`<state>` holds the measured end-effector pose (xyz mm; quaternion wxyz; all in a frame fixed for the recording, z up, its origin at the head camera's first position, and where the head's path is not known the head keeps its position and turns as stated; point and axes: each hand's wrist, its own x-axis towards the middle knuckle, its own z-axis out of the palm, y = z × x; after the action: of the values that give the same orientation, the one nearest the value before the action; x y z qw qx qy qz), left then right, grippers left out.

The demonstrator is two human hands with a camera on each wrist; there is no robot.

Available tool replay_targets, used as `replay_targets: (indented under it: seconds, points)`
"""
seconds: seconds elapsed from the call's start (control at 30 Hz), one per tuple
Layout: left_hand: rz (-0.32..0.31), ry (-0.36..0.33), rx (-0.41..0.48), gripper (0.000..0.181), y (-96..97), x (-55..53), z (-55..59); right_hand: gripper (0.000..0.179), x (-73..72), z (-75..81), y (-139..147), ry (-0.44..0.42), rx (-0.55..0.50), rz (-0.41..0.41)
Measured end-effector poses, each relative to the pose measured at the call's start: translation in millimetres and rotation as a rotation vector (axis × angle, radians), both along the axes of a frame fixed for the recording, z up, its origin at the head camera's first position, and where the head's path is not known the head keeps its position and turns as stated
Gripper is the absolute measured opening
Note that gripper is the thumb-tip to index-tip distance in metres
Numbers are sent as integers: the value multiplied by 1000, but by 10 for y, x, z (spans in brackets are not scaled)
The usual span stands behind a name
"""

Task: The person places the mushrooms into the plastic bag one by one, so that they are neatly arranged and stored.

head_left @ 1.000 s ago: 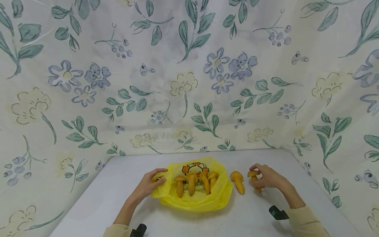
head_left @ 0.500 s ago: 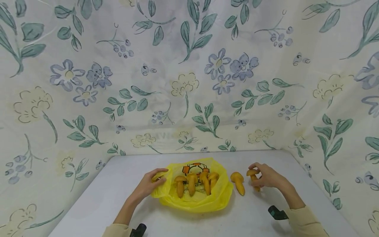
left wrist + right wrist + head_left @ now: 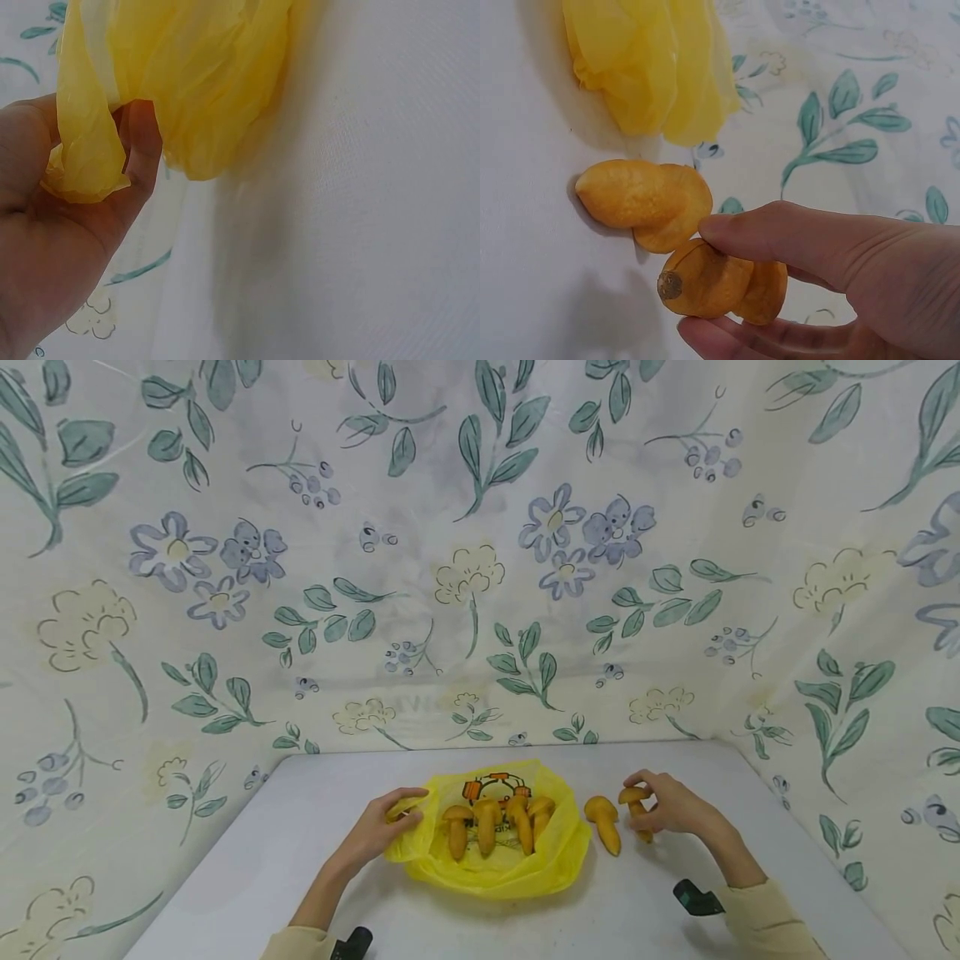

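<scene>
My left hand (image 3: 381, 823) pinches the gathered left edge of a yellow plastic bag (image 3: 495, 878), and the left wrist view shows the thin plastic (image 3: 90, 150) between thumb and fingers. Several orange-brown mushrooms (image 3: 486, 828) lie side by side in the bag's mouth, stems toward me. To the right of the bag, my right hand (image 3: 675, 806) holds one mushroom (image 3: 634, 797) between thumb and fingers; its dark stem end faces the right wrist camera. Another mushroom (image 3: 602, 821) lies on the table between the bag and that hand.
The white table (image 3: 615, 910) runs back to a hanging cloth (image 3: 480, 635) printed with leaves and flowers. A dark wrist camera (image 3: 697, 897) sits beside the right sleeve, and another dark camera (image 3: 352, 943) beside the left one.
My right hand has moved slightly left with its mushroom, closer to the one lying on the table. The left hand stays on the bag's edge, nearly still.
</scene>
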<state>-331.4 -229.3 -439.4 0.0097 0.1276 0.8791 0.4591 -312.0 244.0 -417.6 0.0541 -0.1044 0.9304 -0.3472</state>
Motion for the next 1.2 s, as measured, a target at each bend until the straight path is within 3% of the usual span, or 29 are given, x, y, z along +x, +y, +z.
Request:
replay_targets:
  seconds: [0.13, 0.27, 0.37, 1.2]
  points:
    - [-4, 15, -5, 38, 56, 76, 81, 54, 2, 17, -13, 0, 8, -9]
    - [12, 12, -11, 38, 62, 71, 70, 54, 5, 31, -28, -5, 7, -14]
    - [15, 15, -16, 39, 16, -10, -28, 54, 12, 42, -37, -7, 3, -12]
    - [-17, 12, 4, 38, 13, 37, 6, 56, -38, 128, -175, -18, -1, -6]
